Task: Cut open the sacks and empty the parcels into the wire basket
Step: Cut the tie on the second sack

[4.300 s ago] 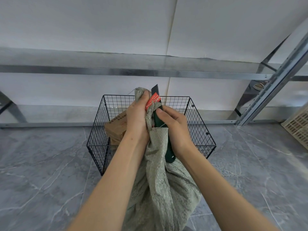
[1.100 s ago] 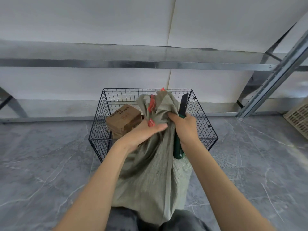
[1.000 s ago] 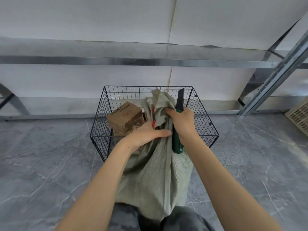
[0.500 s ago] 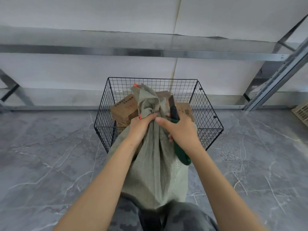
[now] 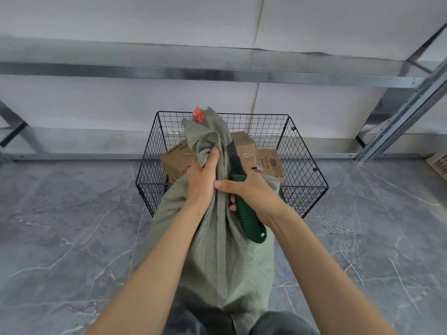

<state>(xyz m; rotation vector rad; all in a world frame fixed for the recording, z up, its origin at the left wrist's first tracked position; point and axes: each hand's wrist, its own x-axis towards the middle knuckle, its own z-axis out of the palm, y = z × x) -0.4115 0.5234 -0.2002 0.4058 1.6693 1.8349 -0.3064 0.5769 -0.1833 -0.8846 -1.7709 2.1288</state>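
Left hand (image 5: pixel 202 181) grip clamped on woven sack (image 5: pixel 217 250) neck; right hand (image 5: pixel 251 192) grip around ribbed green knife (image 5: pixel 246 218); boxes (image 5: pixel 176 157) in wire basket (image 5: pixel 302 170).

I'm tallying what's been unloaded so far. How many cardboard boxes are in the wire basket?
3 visible: a left box, a middle box behind the sack, and a right box. More may be hidden beneath or behind the sack.

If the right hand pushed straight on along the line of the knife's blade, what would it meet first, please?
Probably the brown cardboard boxes in the black wire basket: the right hand aims the green-handled knife up past the grey-green woven sack. Depth is unclear.
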